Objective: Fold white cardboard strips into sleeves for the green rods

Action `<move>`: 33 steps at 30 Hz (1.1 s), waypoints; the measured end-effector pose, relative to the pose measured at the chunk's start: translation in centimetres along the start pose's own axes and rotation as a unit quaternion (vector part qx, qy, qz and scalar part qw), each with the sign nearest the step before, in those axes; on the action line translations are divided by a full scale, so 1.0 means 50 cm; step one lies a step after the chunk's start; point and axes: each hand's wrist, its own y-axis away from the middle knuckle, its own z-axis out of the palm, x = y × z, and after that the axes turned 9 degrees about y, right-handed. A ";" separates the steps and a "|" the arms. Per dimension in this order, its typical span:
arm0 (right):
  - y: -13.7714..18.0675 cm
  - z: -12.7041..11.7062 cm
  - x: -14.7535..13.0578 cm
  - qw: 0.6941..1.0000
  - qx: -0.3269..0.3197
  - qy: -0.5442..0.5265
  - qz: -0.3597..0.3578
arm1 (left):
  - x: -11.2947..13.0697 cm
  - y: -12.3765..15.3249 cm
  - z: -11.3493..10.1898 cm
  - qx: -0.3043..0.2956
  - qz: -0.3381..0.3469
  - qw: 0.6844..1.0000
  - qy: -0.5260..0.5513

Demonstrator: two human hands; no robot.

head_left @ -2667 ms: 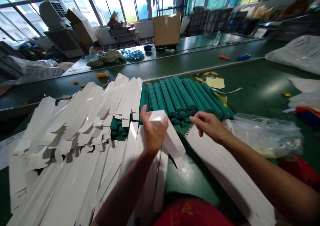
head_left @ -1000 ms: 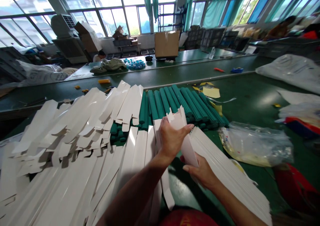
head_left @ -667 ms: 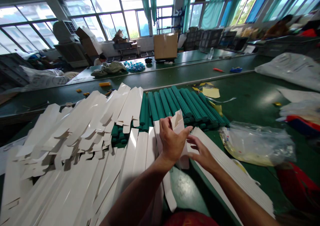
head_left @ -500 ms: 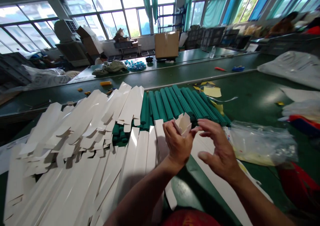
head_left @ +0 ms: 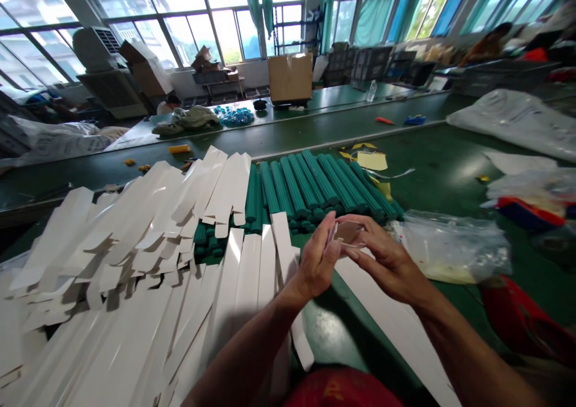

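Observation:
A long white cardboard box (head_left: 345, 232) is held end-on in front of me, and only its near end shows between my hands. My left hand (head_left: 318, 257) is wrapped round it from the left. My right hand (head_left: 386, 258) presses its fingers against the end flaps from the right. Just beyond my hands lies a row of green ribbed rods (head_left: 315, 185). Flat white box blanks (head_left: 135, 233) are fanned out to the left, and a stack of them (head_left: 396, 329) lies under my right forearm.
A clear plastic bag (head_left: 450, 251) lies to the right on the green table (head_left: 450, 161). Yellow paper scraps (head_left: 371, 159) lie beyond the rods. A brown carton (head_left: 290, 77) and blue parts (head_left: 234, 116) stand on the far bench, where a person (head_left: 167, 102) sits.
My left hand put down a closed box and took a fresh blank from the right stack. Both hands opened it into a tube. My right hand has now come onto its end flaps.

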 end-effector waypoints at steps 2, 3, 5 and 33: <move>0.001 0.007 -0.002 1.000 0.018 -0.007 0.003 | -0.003 -0.006 0.007 0.007 -0.012 1.000 0.020; 0.003 0.014 -0.003 0.999 0.038 -0.010 0.006 | -0.005 -0.008 0.012 0.019 -0.018 0.999 0.034; 0.006 0.030 -0.005 0.996 0.085 -0.017 0.023 | -0.006 -0.010 0.021 0.053 -0.041 0.995 0.073; -0.031 0.129 -0.031 0.954 0.283 0.089 0.041 | 0.031 -0.032 -0.004 0.152 -0.082 0.983 -0.061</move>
